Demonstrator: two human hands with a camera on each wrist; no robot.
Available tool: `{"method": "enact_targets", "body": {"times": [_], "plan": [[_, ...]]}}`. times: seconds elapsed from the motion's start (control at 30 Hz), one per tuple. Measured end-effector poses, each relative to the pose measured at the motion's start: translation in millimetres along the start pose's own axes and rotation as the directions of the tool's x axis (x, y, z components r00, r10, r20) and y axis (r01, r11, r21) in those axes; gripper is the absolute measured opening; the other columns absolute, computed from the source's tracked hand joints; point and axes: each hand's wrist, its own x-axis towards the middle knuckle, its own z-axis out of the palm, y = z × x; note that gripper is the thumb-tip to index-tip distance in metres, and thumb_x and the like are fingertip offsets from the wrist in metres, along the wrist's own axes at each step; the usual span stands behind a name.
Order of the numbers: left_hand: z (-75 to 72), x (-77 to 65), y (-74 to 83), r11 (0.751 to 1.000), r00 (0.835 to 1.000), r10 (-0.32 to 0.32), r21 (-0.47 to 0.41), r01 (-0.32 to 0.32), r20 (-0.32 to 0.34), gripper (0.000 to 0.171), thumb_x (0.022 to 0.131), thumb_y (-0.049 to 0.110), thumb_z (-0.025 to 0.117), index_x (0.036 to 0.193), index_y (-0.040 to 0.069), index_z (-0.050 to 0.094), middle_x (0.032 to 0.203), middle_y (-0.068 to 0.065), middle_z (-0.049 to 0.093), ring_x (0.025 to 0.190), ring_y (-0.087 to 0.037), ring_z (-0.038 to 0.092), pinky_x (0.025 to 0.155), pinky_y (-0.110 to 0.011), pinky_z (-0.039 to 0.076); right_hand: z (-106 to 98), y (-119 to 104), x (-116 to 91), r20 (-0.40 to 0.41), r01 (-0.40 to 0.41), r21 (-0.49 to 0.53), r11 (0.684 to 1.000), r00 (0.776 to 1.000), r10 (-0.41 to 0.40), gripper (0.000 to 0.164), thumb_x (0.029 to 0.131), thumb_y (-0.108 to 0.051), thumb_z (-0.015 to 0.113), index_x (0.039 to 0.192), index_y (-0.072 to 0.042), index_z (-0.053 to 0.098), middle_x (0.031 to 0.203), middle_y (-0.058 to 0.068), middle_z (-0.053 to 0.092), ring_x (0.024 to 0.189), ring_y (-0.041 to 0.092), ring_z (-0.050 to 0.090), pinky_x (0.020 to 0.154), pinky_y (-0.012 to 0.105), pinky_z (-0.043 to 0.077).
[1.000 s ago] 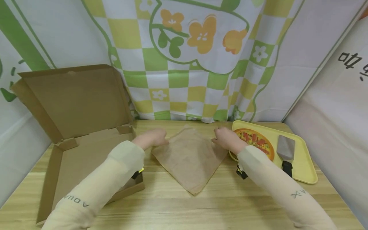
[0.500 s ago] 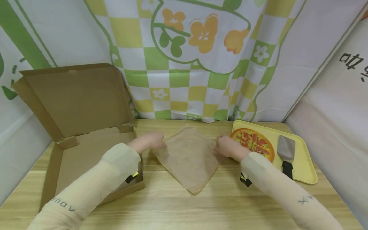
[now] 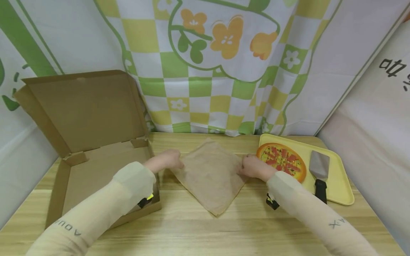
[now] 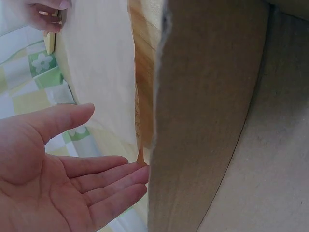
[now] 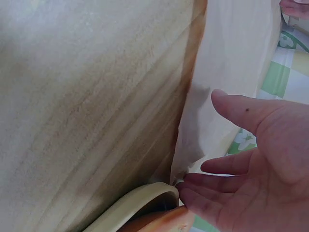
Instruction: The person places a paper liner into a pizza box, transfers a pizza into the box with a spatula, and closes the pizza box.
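A square of brown paper (image 3: 213, 174) lies on the wooden table, one corner toward the person. My left hand (image 3: 166, 160) is at its left corner. In the left wrist view the fingers (image 4: 104, 181) are extended with the thumb apart, fingertips right at the paper's corner beside the box wall. At the opposite corner is my right hand (image 3: 254, 166). The right wrist view shows its fingers (image 5: 212, 191) loosely extended, thumb spread, tips beside the paper's corner and the tray rim. A toy-like pizza (image 3: 282, 161) lies just right of this hand.
An open cardboard pizza box (image 3: 105, 167) stands at the left, lid raised. On the right, a yellow tray (image 3: 341, 181) bears the pizza and a spatula (image 3: 318, 167) with a black handle. A checked curtain (image 3: 208, 89) hangs behind the table.
My right hand has shifted a little toward the person, off the pizza's edge, and its fingers have come lower at the paper's corner. My left hand has moved slightly left. The paper stays put.
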Motion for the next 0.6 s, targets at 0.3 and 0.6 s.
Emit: {"method": "enact_targets", "body": {"times": [0.3,0.6], "plan": [[0.1,3.1,-0.2,0.999,0.998,-0.039,0.009,0.039,0.049,0.015,0.078,0.013,0.059,0.079,-0.001,0.054,0.078,-0.011,0.055,0.062,-0.018,0.049,0.057,-0.027,0.046,3.1,0.0,1.4,0.024,-0.01,-0.02,1.0,1.0,0.01,0.036,0.081,-0.024,0.065,0.09,0.01,0.054,0.093,0.025,0.054,0.087,0.033,0.054,0.082,0.043,0.045],[0.9,5.2,2.3,0.993,0.994,-0.095,-0.069,0.099,0.053,0.024,0.072,-0.003,0.052,0.056,0.009,0.039,0.057,-0.005,0.046,0.042,-0.011,0.047,0.045,-0.02,0.045,4.7,-2.7,1.2,0.003,0.013,-0.066,0.998,1.0,-0.013,0.032,0.08,-0.024,0.065,0.084,0.006,0.055,0.087,0.022,0.057,0.089,0.035,0.054,0.083,0.044,0.044]]}}
